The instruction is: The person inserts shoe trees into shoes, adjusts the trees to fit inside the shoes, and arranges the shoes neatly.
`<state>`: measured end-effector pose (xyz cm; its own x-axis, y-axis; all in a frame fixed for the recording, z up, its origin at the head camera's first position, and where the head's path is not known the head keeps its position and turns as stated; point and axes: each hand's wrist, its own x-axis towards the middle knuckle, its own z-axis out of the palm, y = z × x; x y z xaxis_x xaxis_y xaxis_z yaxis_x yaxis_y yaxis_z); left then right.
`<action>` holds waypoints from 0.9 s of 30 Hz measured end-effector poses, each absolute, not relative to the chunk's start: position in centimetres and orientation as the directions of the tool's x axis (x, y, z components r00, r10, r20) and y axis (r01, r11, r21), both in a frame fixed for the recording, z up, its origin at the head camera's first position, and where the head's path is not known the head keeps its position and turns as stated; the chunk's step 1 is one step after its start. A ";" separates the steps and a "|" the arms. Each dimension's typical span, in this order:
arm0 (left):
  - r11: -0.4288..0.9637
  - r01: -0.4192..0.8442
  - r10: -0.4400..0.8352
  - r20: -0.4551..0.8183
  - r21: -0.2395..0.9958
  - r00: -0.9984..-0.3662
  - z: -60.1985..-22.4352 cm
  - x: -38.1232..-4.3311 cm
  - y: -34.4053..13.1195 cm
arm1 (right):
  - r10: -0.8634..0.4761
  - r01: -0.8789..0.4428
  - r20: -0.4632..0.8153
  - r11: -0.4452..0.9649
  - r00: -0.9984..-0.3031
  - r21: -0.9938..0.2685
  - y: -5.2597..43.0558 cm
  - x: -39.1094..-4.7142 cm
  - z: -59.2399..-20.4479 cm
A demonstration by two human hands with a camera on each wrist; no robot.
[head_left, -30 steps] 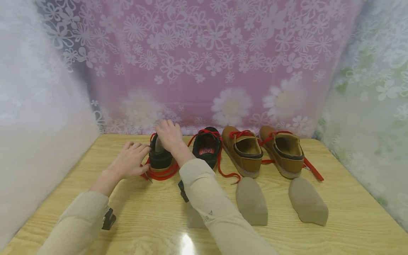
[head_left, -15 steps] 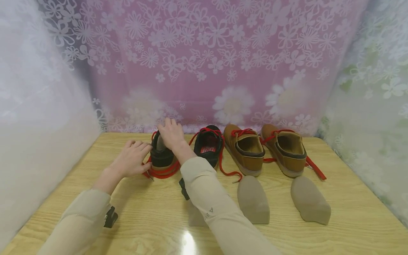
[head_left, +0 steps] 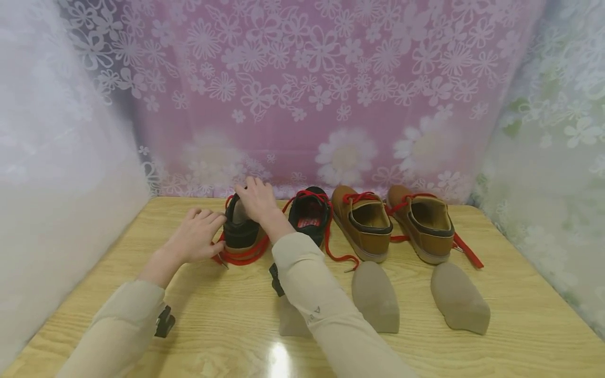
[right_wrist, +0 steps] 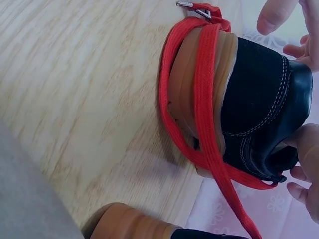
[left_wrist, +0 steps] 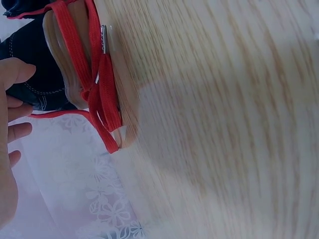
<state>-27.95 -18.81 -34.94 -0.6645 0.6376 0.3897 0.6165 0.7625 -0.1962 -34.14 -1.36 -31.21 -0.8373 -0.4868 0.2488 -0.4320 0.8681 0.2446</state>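
Note:
A black shoe (head_left: 238, 233) with red laces (head_left: 241, 256) stands at the back left of the wooden table (head_left: 227, 315). My right hand (head_left: 255, 200) reaches over its opening, fingers curled on a grey insole (head_left: 236, 212) that sticks up inside the shoe. My left hand (head_left: 208, 228) rests with fairly straight fingers against the shoe's left side. In the right wrist view the black shoe (right_wrist: 259, 109) stands with a red lace (right_wrist: 199, 99) looped round its tan sole. The left wrist view has the lace (left_wrist: 102, 94) and the shoe (left_wrist: 35, 64) beside my left hand's fingers (left_wrist: 12, 129).
A second black shoe (head_left: 309, 214) and two brown shoes (head_left: 364, 223) (head_left: 423, 220) stand in a row to the right. Two grey insoles (head_left: 375, 296) (head_left: 458, 299) lie in front of them, a third (head_left: 289, 321) half under my right forearm. Flowered curtains close three sides.
My right hand has shifted slightly to the right over the shoe's opening. The left hand stays against the shoe's side.

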 end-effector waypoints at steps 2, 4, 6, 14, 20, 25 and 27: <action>0.761 0.618 0.639 0.392 -0.197 -0.662 -35.0 -28.0 -18.8 | -0.493 -0.437 0.254 0.865 -0.832 0.247 -1.2 -34.1 -31.2; 0.764 0.616 0.635 0.389 -0.191 -0.667 -34.9 -28.0 -18.8 | -0.499 -0.444 0.258 0.862 -0.827 0.243 -1.1 -34.0 -31.1; 0.770 0.612 0.628 0.381 -0.180 -0.678 -34.8 -27.9 -18.8 | -0.503 -0.450 0.263 0.861 -0.823 0.237 -1.0 -33.9 -30.9; 0.805 0.581 0.587 0.303 -0.120 -0.751 -33.9 -27.7 -18.3 | -0.484 -0.444 0.197 0.869 -0.852 0.217 -1.0 -33.3 -29.7; 0.834 0.537 0.551 0.234 -0.126 -0.801 -32.8 -27.4 -17.6 | -0.462 -0.446 0.090 0.882 -0.883 0.154 -0.8 -32.9 -28.2; 0.824 0.544 0.566 0.276 -0.158 -0.777 -32.6 -27.4 -17.1 | -0.430 -0.427 0.015 0.900 -0.903 0.092 -0.4 -32.6 -27.1; 0.814 0.557 0.579 0.316 -0.166 -0.752 -32.5 -27.4 -17.0 | -0.422 -0.421 -0.008 0.904 -0.907 0.069 -0.1 -32.5 -26.8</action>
